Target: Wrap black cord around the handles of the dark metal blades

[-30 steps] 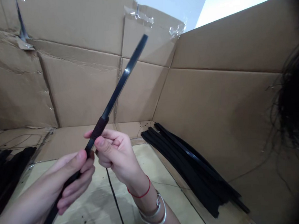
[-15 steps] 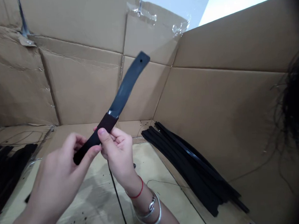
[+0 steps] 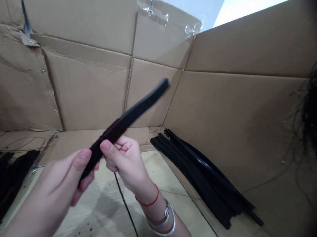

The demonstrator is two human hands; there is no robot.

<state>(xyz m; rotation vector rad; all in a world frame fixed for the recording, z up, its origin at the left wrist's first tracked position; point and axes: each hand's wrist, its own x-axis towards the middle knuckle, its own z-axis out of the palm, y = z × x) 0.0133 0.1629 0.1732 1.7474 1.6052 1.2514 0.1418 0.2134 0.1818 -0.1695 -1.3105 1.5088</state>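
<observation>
The left hand (image 3: 55, 182) is closed around the lower end of a flat black strip (image 3: 144, 110), with the thumb laid along the strip's upper face. The right hand (image 3: 126, 159) grips the same strip close beside the left hand, thumb on the near face and fingers curled behind, just below a dark wrapped band (image 3: 113, 132). The strip is held in the air above the floor, tilted, with its slightly blurred free end rising toward the upper right. It touches only the hands. A red string (image 3: 150, 201) and silver bangles (image 3: 163, 222) circle the right wrist. Beneath the hands lies a cardboard sheet (image 3: 99, 211), crossed by a thin black cord (image 3: 127, 206). To the right, past a stretch of open sheet, a pile of black strips (image 3: 202, 173) lies along the foot of the wall. A second pile (image 3: 8, 174) lies at the left edge of the view, near the left forearm. Cardboard walls (image 3: 92, 90) bound the far side and the right. Loose dark hair (image 3: 315, 112) hangs in at the right edge.
</observation>
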